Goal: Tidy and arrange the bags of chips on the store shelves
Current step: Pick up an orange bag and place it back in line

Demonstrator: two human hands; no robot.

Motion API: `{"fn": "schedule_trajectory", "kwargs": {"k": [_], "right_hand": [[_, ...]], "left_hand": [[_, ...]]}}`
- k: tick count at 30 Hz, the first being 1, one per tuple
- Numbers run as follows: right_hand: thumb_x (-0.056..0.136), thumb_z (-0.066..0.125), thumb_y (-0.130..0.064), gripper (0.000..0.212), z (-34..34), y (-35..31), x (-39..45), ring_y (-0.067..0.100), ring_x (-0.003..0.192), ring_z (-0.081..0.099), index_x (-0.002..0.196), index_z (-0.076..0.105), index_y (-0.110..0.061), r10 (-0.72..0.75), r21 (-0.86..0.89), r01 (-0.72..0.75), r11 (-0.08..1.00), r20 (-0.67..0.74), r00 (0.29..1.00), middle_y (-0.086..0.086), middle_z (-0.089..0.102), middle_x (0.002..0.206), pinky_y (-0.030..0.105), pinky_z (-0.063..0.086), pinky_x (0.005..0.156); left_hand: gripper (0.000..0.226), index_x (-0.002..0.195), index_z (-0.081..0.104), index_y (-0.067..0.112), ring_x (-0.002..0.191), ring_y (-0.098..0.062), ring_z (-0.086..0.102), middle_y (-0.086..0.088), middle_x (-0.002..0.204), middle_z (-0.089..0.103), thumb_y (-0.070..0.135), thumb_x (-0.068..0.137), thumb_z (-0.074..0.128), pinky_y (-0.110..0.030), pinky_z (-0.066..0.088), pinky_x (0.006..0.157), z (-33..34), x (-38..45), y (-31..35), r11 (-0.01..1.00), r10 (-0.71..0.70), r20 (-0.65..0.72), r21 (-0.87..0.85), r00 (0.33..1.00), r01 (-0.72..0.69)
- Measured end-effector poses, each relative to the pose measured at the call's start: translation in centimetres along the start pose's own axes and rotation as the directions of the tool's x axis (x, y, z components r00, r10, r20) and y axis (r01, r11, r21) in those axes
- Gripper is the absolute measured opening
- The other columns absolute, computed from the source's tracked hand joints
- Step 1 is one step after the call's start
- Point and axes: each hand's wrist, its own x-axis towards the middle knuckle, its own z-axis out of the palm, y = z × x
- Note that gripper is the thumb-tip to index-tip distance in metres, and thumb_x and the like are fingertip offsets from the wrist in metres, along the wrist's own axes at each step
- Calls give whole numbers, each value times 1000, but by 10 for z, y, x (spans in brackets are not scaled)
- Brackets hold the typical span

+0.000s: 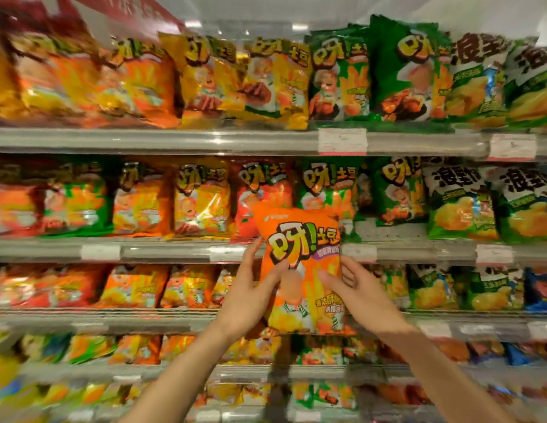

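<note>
An orange chip bag with a cartoon chef is held upright in front of the shelves, in the middle of the view. My left hand grips its left edge, thumb across the front. On the bag's right side my right hand holds it, thumb on the front and fingers behind. The bag's top reaches up before the second shelf, where a red bag and a green bag stand just behind it.
Several shelves are packed with chip bags: orange and yellow at the left, green at the right, white-green bags at the far right. A gap shows on the second shelf beside the held bag. Price tags line the shelf rails.
</note>
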Motion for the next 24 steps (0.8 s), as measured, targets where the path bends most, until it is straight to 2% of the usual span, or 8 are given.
{"fn": "schedule_trajectory", "kwargs": {"k": [2,3,8,11,16,18,21,24], "right_hand": [[68,73,-75,68,35,-11,2,11,130,53,128,54,-49,-10,8,10,1000,30,999,-18,61,133,47,43,110],[66,74,-75,71,51,-16,5,11,129,54,129,54,-48,-8,17,7,1000,38,999,-18,62,133,47,43,109],[61,75,-78,77,118,-40,27,9,126,57,127,56,-44,-44,22,43,999,83,996,-15,64,131,45,45,109],[63,74,-77,77,151,-54,48,7,127,54,129,54,-44,-79,24,76,997,123,989,-15,62,133,43,43,110],[71,76,-66,63,205,-71,90,3,126,55,125,59,-37,-162,83,149,985,189,969,-17,66,128,41,42,112],[70,74,-71,68,225,-75,109,4,129,52,127,57,-38,-186,85,171,982,213,959,-18,63,130,42,40,113],[66,73,-75,75,253,-82,138,7,129,52,129,55,-40,-215,92,198,976,255,943,-17,62,132,43,41,111],[63,77,-75,85,282,-87,163,11,129,54,135,52,-36,-220,95,201,975,284,933,-11,60,137,45,44,110]], "left_hand": [[72,142,29,53,128,0,49,18,143,49,68,81,63,-33,43,106,-35,-7,-6,1000,-5,-46,25,999,6],[71,141,31,53,129,-3,49,17,143,49,67,81,64,-36,42,107,-51,-9,-8,1000,-10,-64,12,998,11],[68,141,36,48,125,-3,53,15,139,54,56,82,68,-33,45,104,-121,-13,-15,1000,-5,-155,-31,988,1],[68,143,35,47,120,5,53,23,135,53,56,84,68,-14,46,94,-159,-9,-18,1000,12,-202,-12,979,-15],[70,141,38,46,118,-1,59,12,132,62,58,80,71,-32,46,102,-218,4,-21,999,26,-281,26,959,-19],[70,142,38,43,116,-2,60,11,132,61,56,81,70,-31,49,99,-240,11,-17,999,27,-307,50,951,-12],[69,141,38,42,105,2,65,13,126,64,55,80,67,-21,51,85,-270,17,-12,997,40,-354,81,935,-11],[68,141,36,45,106,4,63,17,129,60,60,82,67,-24,50,89,-300,23,-19,995,38,-395,98,918,1]]}}
